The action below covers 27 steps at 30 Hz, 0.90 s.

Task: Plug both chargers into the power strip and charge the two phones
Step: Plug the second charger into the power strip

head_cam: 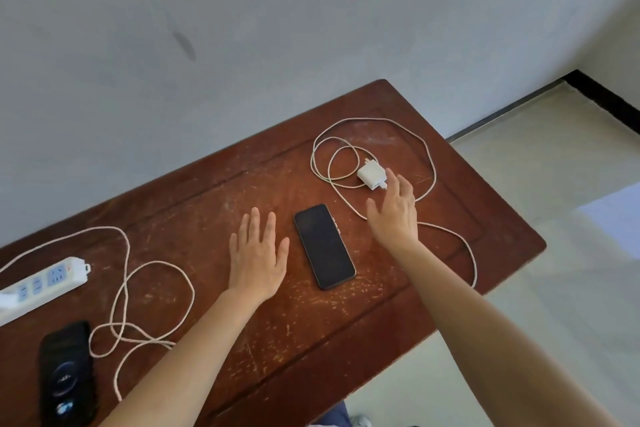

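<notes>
A white charger block (371, 175) lies at the far right of the brown table (214, 198), its pale cable (427, 156) looped around it. My right hand (394, 215) hovers open just beside the block, fingers spread, holding nothing. A dark phone (324, 246) lies screen up in the middle. My left hand (258, 255) rests flat and open to the left of that phone. A white power strip (45, 282) sits at the left edge. A second dark phone (65, 374) lies camera side up at the near left, with another pale cable (152, 302) coiled beside it.
The table stands against a grey wall (242, 28). Pale floor (554, 253) shows past the table's right and near edges. The power strip's own cord (69, 236) arcs across the left side of the table.
</notes>
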Available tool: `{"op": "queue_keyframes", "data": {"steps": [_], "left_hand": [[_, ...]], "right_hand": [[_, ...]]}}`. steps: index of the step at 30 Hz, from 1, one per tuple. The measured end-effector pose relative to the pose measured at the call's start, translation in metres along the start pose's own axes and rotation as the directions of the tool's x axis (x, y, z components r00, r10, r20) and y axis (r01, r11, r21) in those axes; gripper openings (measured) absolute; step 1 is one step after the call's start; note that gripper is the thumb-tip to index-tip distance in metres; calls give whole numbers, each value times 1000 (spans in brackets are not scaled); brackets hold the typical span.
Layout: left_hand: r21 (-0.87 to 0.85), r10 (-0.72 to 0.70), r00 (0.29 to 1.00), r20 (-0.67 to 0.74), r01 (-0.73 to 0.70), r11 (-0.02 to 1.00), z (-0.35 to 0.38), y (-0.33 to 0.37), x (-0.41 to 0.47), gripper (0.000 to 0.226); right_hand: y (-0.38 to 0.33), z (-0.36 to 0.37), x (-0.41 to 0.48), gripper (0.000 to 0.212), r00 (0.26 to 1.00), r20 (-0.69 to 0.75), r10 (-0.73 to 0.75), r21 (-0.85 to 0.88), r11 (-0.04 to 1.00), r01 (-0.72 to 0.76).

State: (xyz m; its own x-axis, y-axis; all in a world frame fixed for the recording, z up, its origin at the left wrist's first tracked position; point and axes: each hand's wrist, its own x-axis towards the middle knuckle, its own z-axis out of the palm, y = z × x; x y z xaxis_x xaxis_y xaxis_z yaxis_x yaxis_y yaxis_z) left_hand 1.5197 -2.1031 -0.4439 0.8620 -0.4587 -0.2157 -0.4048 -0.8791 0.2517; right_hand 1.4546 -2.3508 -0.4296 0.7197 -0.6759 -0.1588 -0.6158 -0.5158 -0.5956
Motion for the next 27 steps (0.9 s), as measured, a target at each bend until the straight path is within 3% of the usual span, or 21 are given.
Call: {"op": "queue_keyframes", "data": {"steps": [4,9,14,17,20,23,27], "left_hand": [[91,-23,996,82,16,996,31,-10,34,62],[141,-18,995,97,4,990,52,-17,34,61],[142,25,989,148,-47,989,37,-22,35,59],[88,3,982,190,-20,996,19,-21,32,55],[-27,-46,994,99,49,998,-4,-18,4,51],[-95,-26,996,-82,18,995,-22,-26,-44,39],[-158,-45,975,-220,10,987,-32,-50,-124,33]], "right_hand": [[-4,25,52,76,1000,-6,-4,-84,996,3],[7,45,75,59,1000,12,3,-166,986,-1],[-13,31,68,62,1000,-4,12,-54,998,-12],[-37,14,48,65,997,-9,-74,-3,997,74],[-62,-6,15,71,984,-1,-181,37,983,181],[-82,-20,-27,78,971,-16,-239,127,963,239],[-90,-16,-97,68,930,0,-367,216,908,358]]}}
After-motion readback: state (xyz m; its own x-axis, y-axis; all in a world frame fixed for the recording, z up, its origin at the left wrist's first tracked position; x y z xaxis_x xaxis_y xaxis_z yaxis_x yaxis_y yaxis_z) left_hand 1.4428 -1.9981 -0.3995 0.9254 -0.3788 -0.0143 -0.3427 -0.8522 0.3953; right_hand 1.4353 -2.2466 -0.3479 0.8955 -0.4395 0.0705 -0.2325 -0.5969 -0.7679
